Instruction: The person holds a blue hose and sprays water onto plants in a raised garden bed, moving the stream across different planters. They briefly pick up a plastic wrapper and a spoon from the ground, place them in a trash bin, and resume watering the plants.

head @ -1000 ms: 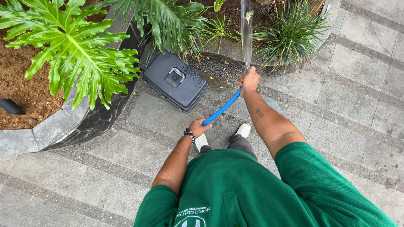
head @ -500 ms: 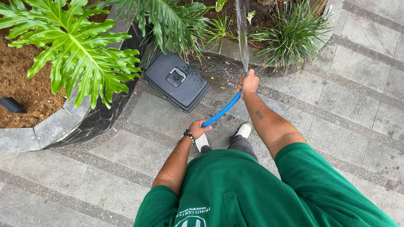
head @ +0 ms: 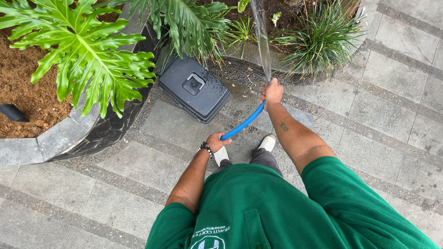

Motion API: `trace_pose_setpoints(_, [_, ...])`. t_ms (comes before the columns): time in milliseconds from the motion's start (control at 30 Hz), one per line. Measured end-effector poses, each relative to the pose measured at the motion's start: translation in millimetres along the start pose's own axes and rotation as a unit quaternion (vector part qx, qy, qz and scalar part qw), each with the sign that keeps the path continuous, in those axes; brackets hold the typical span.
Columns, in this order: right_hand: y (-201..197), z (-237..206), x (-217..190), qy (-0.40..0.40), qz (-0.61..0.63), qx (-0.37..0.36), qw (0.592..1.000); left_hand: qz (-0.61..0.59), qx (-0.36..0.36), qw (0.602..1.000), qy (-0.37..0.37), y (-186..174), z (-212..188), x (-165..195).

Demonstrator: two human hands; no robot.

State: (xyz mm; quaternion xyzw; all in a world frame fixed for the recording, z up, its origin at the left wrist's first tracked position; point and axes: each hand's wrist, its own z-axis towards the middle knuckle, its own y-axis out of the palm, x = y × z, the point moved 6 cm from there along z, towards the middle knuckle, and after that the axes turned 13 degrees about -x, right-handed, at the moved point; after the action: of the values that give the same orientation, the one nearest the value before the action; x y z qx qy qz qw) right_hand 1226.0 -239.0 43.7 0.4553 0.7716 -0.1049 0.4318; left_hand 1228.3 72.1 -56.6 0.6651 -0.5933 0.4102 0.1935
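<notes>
Your right hand [head: 271, 92] is clamped around the end of the blue hose [head: 244, 122], and a stream of water [head: 263, 46] shoots away from it toward the planting bed. The hose runs back from that hand to your left hand [head: 217, 140], which is closed around it lower down, nearer your body. A beaded bracelet [head: 206, 149] sits on the left wrist. Just to the left of your right hand lies a black plastic case [head: 194, 87] on the paving [head: 138, 161]. Beyond it spread large green leaves [head: 87, 50].
</notes>
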Motion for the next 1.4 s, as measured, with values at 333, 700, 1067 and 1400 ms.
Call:
trace_pose_setpoints(333, [3, 2, -1, -0.012, 0.002, -0.005, 1.000, -0.004, 0.009, 1.000, 0.008, -2, 1, 0])
trace_pose_setpoints(700, [3, 3, 2, -0.001, 0.001, 0.005, 1.000, 0.000, 0.006, 1.000, -0.004, -3, -1, -3])
trace_pose_setpoints(1067, [1, 0, 6, 0.035, -0.028, 0.012, 0.999, -0.010, -0.012, 1.000, -0.011, 1, -2, -4])
trace_pose_setpoints(1400, [0, -1, 14, 0.066, -0.072, 0.004, 0.995, -0.014, -0.026, 0.999, -0.013, -2, -2, -7])
